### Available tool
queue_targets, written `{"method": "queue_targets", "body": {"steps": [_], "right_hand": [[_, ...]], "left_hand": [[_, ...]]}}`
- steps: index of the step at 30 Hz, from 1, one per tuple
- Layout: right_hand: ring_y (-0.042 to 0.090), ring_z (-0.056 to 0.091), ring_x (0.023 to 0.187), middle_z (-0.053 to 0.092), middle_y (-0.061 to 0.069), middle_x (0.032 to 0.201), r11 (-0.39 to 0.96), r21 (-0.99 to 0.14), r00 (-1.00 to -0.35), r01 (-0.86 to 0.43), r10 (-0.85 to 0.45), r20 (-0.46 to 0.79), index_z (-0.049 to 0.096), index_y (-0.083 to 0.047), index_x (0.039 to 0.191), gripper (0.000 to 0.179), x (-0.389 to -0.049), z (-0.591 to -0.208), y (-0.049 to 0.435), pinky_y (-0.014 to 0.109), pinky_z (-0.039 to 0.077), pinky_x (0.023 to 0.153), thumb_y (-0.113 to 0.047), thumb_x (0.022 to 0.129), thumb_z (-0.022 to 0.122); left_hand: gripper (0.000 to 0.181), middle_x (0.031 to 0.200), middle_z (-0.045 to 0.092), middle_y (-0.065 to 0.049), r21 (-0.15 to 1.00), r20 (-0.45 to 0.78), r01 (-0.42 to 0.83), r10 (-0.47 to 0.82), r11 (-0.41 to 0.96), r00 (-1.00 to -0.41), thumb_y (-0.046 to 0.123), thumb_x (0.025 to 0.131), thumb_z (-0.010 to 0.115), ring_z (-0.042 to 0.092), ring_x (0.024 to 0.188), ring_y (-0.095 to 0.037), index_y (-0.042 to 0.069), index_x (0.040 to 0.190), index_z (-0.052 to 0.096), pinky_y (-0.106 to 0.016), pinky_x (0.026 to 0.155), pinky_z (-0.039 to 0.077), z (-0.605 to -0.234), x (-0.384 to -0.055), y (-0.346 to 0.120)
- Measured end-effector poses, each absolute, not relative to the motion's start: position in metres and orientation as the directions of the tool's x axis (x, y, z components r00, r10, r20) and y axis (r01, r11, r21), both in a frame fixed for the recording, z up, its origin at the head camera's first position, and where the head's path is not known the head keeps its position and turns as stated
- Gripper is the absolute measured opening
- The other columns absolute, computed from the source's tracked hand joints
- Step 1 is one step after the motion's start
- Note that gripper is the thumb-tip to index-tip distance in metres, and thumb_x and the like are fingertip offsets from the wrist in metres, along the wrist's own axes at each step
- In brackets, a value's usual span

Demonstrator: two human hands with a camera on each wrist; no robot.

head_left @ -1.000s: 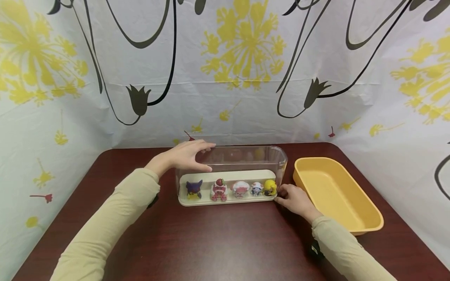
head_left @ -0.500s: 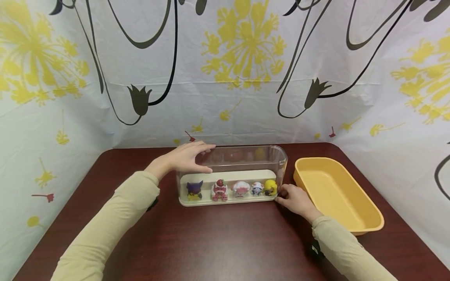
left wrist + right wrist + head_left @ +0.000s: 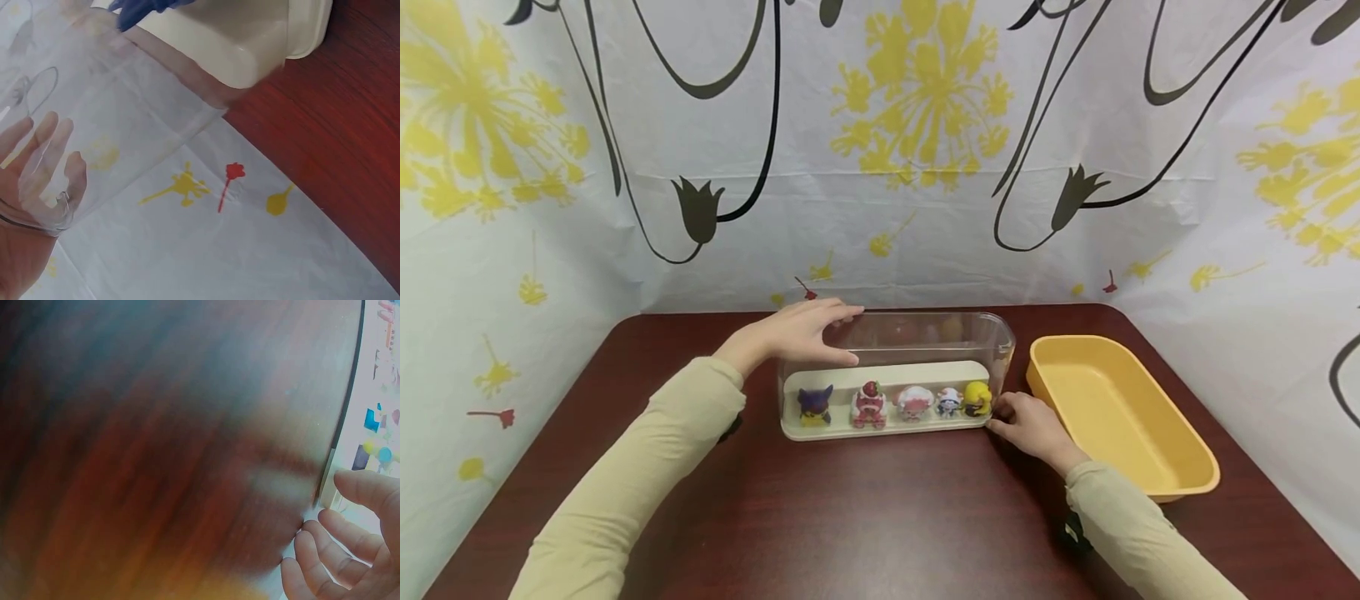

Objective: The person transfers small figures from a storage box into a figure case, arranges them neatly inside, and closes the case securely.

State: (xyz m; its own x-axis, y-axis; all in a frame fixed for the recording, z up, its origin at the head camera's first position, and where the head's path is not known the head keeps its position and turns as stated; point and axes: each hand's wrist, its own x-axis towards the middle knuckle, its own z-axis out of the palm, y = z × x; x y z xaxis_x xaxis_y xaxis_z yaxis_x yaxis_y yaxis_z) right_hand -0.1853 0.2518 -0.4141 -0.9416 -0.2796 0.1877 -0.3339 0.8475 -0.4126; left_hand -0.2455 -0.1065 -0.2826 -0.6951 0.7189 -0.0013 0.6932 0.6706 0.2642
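Observation:
A long clear display case cover (image 3: 925, 335) stands over a cream base (image 3: 891, 432) in the middle of the table. Several toy figures line up inside: a purple-eared one (image 3: 814, 404) at left, a pink bear with a strawberry on top (image 3: 869, 407), and a yellow one (image 3: 977, 399) at right. My left hand (image 3: 797, 333) grips the cover's left end from above, thumb in front and fingers behind; the left wrist view shows those fingers through the clear wall. At the base's right front corner, my right hand (image 3: 1030, 427) pinches the edge between thumb and fingers.
To the right of the case, a yellow rectangular tub (image 3: 1123, 417) sits close to my right forearm. Behind the dark red wooden table (image 3: 880, 517) hangs a white cloth (image 3: 760, 242) with yellow and black flower prints.

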Motion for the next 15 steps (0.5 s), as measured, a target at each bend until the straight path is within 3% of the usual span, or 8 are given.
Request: {"method": "queue_targets", "body": {"steps": [11,15], "right_hand": [[0.017,0.056,0.065,0.059,0.002,0.073,0.848,-0.413,-0.943,-0.332,-0.280,0.183,0.059,-0.003,0.084,0.018,-0.1855,-0.4135,0.2521,0.036,0.045,0.060,-0.015,0.074,0.069],[0.014,0.050,0.057,0.053,-0.003,0.063,0.885,-0.386,-0.964,-0.263,-0.229,0.132,0.056,-0.009,0.073,0.019,-0.1811,-0.4087,0.2500,0.032,0.041,0.052,-0.023,0.075,0.068]], "left_hand": [[0.079,0.128,0.041,-0.005,0.232,0.068,0.714,0.721,0.661,-0.690,0.062,0.076,0.051,0.043,0.109,-0.020,0.018,0.139,0.029,-0.041,0.087,0.035,-0.2868,-0.2376,-0.1106],[0.079,0.127,0.041,-0.005,0.241,0.074,0.713,0.720,0.659,-0.690,0.061,0.076,0.051,0.043,0.109,-0.020,0.019,0.139,0.029,-0.042,0.087,0.036,-0.2872,-0.2383,-0.1113]]}}
